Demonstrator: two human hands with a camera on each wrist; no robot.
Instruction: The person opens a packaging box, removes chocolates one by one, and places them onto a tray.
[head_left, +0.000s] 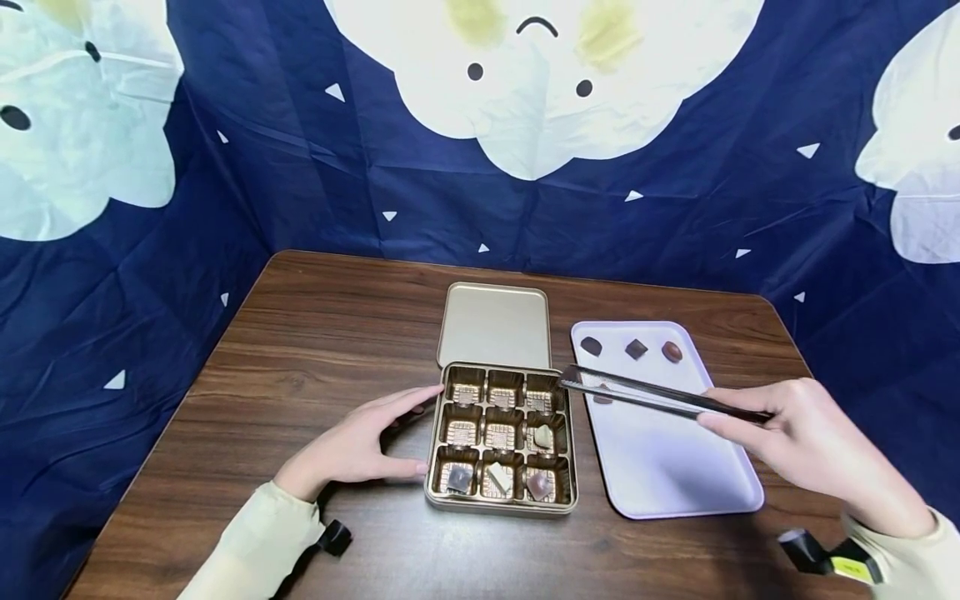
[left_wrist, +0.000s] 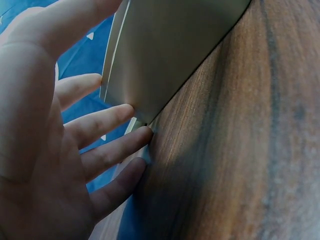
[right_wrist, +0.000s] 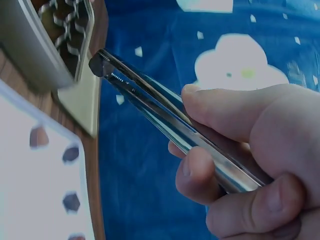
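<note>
My right hand [head_left: 802, 442] grips metal tongs [head_left: 660, 394], whose tips pinch a dark chocolate [right_wrist: 96, 65]. In the head view those tips hover at the back right compartment of a gold tin [head_left: 500, 510]. Its front row holds a dark chocolate [head_left: 460, 477], a white chocolate [head_left: 498, 479] and a reddish-brown chocolate [head_left: 539, 485]. Another pale chocolate [head_left: 543, 437] sits in the middle row, right compartment. My left hand [head_left: 360, 442] is at the tin's left side, thumb and fingers spread; in the left wrist view fingertips [left_wrist: 125, 111] meet or nearly meet its wall.
Right of the tin lies a lilac tray [head_left: 675, 467] bearing several chocolates, among them a dark square one [head_left: 637, 348] and a brown one [head_left: 671, 352]. Behind the tin is a gold lid [head_left: 495, 321]. A blue cloth [head_left: 300, 167] hangs behind the wooden table [head_left: 300, 333].
</note>
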